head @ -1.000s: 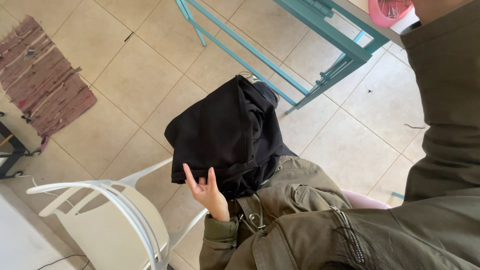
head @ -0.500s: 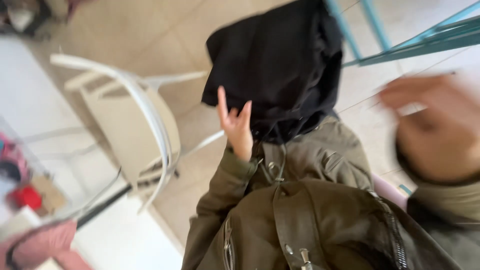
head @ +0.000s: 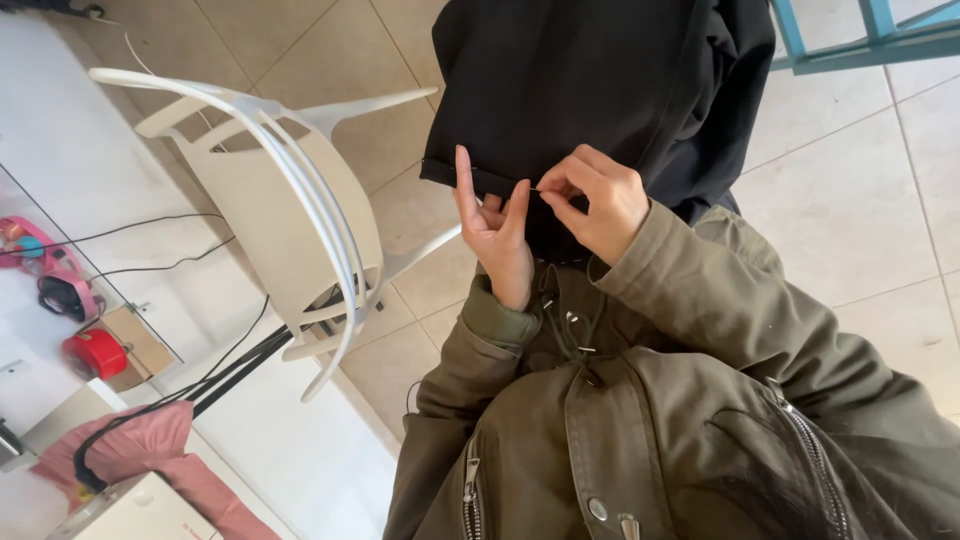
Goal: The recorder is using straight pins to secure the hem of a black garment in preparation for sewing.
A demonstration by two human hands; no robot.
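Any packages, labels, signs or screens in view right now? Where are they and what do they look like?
Small box: on the white table at left, flat, brown cardboard, with a round red object on it.
White machine: bottom-left corner, with a tiny red mark, too small to make out.
No signs or screens visible.

The black garment [head: 590, 90] is matt woven cloth; the chair [head: 280, 190] is smooth white plastic; the floor [head: 860, 220] is glazed beige tile.

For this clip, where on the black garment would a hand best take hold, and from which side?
Probably at the folded hem edge of the black garment, coming from below, the wearer's side. That edge is a firm doubled band, hanging toward the lap. The left hand already holds it there; the right hand pinches beside it.
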